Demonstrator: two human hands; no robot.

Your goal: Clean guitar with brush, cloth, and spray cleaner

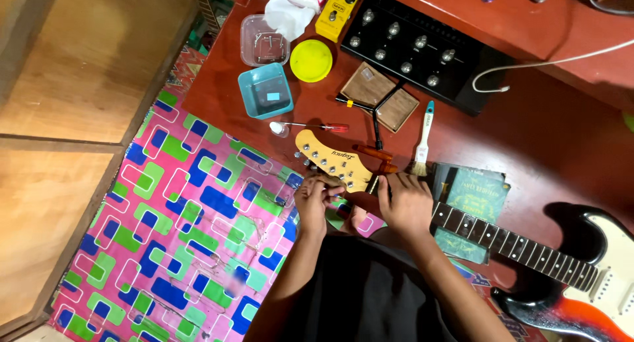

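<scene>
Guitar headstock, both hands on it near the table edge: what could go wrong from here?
The left hand works at the headstock, which overhangs the patterned mat; a small part could drop and vanish in that busy pattern. The right hand steadies the neck; if it slips, the guitar may shift. The red screwdriver could roll.

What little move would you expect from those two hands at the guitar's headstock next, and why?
Probably a small turn or tug at a tuning peg. The left hand pinches at the lower edge of the pale wooden headstock, where the pegs sit, while the right hand presses on the neck near the nut, steadying it. Whether a string is between the fingers is too small to tell.
</scene>
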